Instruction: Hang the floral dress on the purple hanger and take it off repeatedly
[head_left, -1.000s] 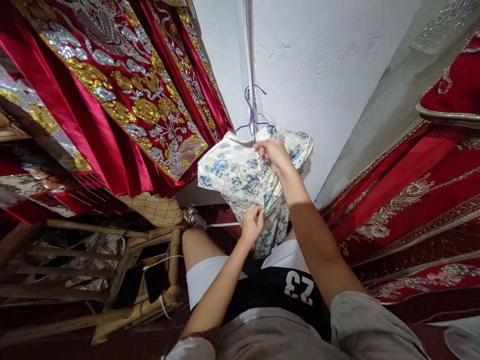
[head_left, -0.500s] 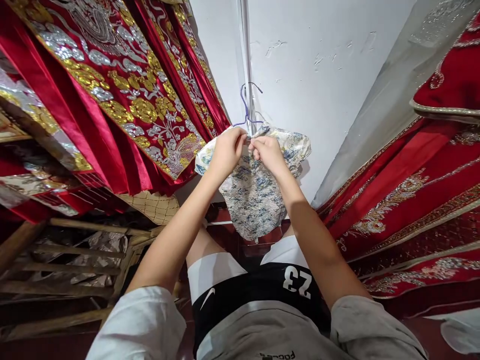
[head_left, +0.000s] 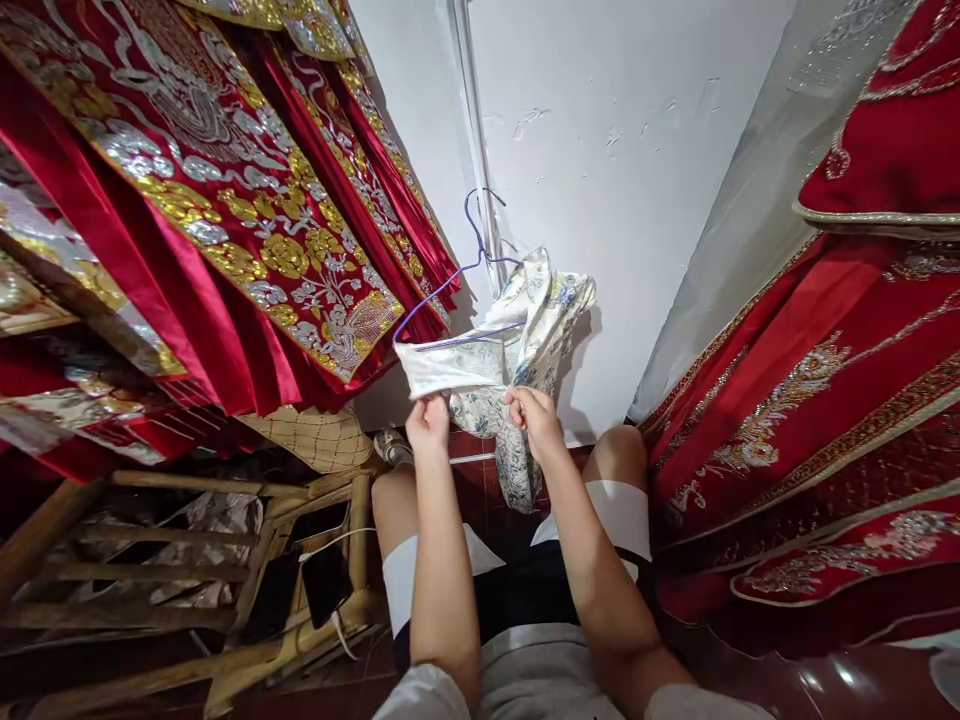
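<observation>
A white garment [head_left: 551,310] with a blue and yellow floral print hangs against the wall on a purple wire hanger [head_left: 480,245]. The hanger's left arm and part of its lower bar show bare, and the cloth's plain white side faces me there. My left hand [head_left: 429,425] pinches the garment's lower edge on the left. Closed on the cloth near its middle is my right hand [head_left: 534,415]. The printed right part stays bunched over the hanger's right side, hiding that end. Its lower part dangles towards the floor.
Red embroidered clothes [head_left: 285,240] hang at the left, with more red garments [head_left: 750,430] at the right. A bamboo chair [head_left: 300,640] holding phones [head_left: 326,580] and a white cable stands at lower left. Behind the hanger is a white wall [head_left: 600,120] with a metal pole [head_left: 472,120].
Both hands have moved down towards me from the garment's neck and apart. The garment's left side is pulled open and down, baring the hanger's left arm. The view has shifted slightly.
</observation>
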